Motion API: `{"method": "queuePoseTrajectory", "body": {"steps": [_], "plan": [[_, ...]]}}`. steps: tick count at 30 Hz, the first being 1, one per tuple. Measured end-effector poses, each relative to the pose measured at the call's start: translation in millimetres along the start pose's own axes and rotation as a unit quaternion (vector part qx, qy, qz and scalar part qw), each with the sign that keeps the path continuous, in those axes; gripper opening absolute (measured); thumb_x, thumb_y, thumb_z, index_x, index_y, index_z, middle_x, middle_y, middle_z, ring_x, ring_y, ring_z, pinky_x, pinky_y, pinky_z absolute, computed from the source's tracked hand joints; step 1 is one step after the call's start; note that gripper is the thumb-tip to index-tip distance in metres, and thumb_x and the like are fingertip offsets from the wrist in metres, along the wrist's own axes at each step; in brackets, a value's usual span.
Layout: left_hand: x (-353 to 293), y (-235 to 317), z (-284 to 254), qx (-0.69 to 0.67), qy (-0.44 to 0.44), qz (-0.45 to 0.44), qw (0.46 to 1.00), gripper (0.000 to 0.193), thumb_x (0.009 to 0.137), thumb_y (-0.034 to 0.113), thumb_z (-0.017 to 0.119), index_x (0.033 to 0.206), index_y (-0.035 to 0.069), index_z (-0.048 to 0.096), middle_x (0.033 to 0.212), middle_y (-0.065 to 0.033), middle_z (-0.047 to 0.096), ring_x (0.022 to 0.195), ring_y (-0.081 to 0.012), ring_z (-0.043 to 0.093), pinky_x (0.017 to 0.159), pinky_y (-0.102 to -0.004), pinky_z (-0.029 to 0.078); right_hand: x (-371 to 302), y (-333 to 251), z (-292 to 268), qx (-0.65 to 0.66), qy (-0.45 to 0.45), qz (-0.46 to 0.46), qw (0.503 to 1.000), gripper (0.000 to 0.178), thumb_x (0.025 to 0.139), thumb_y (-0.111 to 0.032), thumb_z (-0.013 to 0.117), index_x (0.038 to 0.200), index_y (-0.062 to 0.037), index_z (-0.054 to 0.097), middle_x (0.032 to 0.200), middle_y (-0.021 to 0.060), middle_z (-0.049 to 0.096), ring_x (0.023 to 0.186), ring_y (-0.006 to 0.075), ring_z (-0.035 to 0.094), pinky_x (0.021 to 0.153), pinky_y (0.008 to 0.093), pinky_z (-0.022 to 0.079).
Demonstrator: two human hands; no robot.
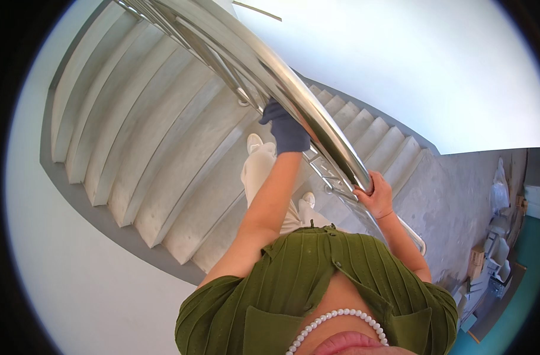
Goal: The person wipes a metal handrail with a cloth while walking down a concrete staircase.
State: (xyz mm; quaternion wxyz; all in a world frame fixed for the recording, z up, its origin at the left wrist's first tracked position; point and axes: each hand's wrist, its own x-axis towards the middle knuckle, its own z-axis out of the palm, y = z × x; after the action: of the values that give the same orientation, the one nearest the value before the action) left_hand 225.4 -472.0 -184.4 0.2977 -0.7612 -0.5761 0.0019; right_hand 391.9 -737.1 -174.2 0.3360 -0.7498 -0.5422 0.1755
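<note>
My left hand (pixel 288 129) is covered in dark blue-grey fabric up to the wrist, like a glove. It lies against the near side of a shiny metal handrail (pixel 296 94), beside the thinner bars beneath it. Its fingers are mostly hidden by the fabric and the rail, so their grip cannot be made out. My bare right hand (pixel 376 195) is closed round the lower end part of the same handrail, thumb on the near side. The rail runs from the upper left down to the right, ending in a rounded bend.
Concrete steps (pixel 157 136) fill the left side, bordered by a grey skirting band and white wall (pixel 92 254). Another flight (pixel 365 130) lies beyond the rail. On the concrete floor (pixel 453 201) at right are boxes (pixel 476 260), a plastic bag (pixel 500 189) and clutter by a green wall.
</note>
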Motion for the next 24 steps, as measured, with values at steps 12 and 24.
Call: {"method": "queuePoseTrajectory", "body": {"steps": [12,24], "plan": [[57.4,-89.7,26.7,-0.728,-0.114,-0.181,0.652,0.037,0.101,0.017,0.060,0.134,0.002,0.054,0.134,-0.0180,0.064,0.129,-0.0310,0.059,0.106,-0.0415,0.048,3.6,-2.1,-1.6,0.012,-0.014,-0.007,1.000,0.062,0.069,-0.028,0.093,0.118,-0.0029,0.065,0.092,0.0160,0.065,0.080,0.0388,0.065,0.072,0.0422,0.053],[62.7,-21.8,188.4,-0.760,0.001,-0.121,0.639,0.034,0.106,0.021,0.057,0.137,0.010,0.049,0.137,-0.0118,0.064,0.129,-0.0257,0.060,0.106,-0.0390,0.049,2.8,-1.5,-0.9,0.037,-0.025,0.007,0.999,0.066,0.068,-0.029,0.093,0.121,-0.0021,0.065,0.099,0.0184,0.068,0.087,0.0399,0.067,0.077,0.0425,0.055]]}}
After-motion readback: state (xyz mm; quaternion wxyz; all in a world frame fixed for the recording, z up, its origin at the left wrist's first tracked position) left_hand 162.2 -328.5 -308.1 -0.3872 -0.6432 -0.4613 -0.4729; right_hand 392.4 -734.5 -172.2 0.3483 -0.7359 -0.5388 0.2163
